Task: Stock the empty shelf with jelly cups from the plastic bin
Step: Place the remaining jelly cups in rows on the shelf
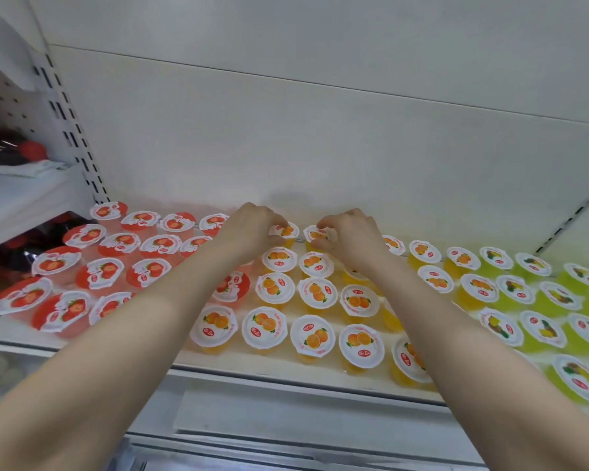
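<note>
Several jelly cups stand in rows on a white shelf [286, 363]: red strawberry cups [99, 271] on the left, orange cups [274, 288] in the middle, yellow-green pineapple cups [543, 329] on the right. Both arms reach to the back row. My left hand [252, 229] holds an orange jelly cup [286, 230] by its lid rim with curled fingers. Beside it, my right hand [349, 234] grips another orange jelly cup [314, 234] the same way. Both cups sit at the back of the shelf by the wall. The plastic bin is not in view.
A white back panel [320, 130] rises behind the cups. A slotted upright [79, 137] borders the shelf on the left, with a neighbouring shelf [24, 195] holding dark red items. Another slotted upright [572, 219] stands at the right. A lower shelf edge [286, 433] runs below.
</note>
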`<state>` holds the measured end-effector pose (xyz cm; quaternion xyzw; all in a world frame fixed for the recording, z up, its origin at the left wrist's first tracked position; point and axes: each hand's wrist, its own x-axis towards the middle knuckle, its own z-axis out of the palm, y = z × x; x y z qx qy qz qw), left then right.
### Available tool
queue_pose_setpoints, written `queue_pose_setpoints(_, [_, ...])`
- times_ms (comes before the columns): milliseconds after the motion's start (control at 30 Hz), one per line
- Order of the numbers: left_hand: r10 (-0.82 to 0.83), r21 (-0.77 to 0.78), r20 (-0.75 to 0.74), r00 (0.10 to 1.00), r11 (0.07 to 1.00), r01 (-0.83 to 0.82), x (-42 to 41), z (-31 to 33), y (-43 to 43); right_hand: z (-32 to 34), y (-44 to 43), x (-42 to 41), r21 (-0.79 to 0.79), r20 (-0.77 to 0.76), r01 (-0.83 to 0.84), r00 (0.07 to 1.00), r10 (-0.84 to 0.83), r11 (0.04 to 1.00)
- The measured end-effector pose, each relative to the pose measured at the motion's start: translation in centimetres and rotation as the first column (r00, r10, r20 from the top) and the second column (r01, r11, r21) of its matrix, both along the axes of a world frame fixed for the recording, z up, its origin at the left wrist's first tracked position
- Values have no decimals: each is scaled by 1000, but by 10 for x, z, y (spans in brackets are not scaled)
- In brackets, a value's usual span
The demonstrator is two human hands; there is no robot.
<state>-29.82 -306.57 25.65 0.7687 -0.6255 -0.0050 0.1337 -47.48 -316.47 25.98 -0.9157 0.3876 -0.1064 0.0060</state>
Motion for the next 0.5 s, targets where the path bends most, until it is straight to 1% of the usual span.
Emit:
queue_pose_setpoints(67, [-22, -14, 8, 1000, 1000, 22, -2, 3, 9, 3, 6, -8, -25, 29, -14, 999, 15, 1000])
queue_pose_setpoints(167, [-66, 11, -12, 998, 998, 67, -8, 8, 24, 8, 20, -20, 47, 43, -41, 998, 39, 998])
queue_pose_setpoints(233, [-92, 61, -29, 995, 994, 93, -12, 10, 31, 11, 28, -23, 90, -12, -42, 999, 43, 995])
queue_pose_setpoints(300, [-102, 84, -20, 995, 991, 103, -16, 11, 34, 10, 34, -20, 93, -62, -34, 997, 40, 995])
queue_pose_setpoints(400, [-100, 70, 20, 995, 993, 98, -22, 11, 36, 9, 38, -15, 96, -60, -4, 998, 9, 995])
queue_pose_setpoints(500, [-90, 58, 32, 995, 994, 88, -23, 9, 38, 8, 42, -11, 55, -79, 2, 997, 3, 998])
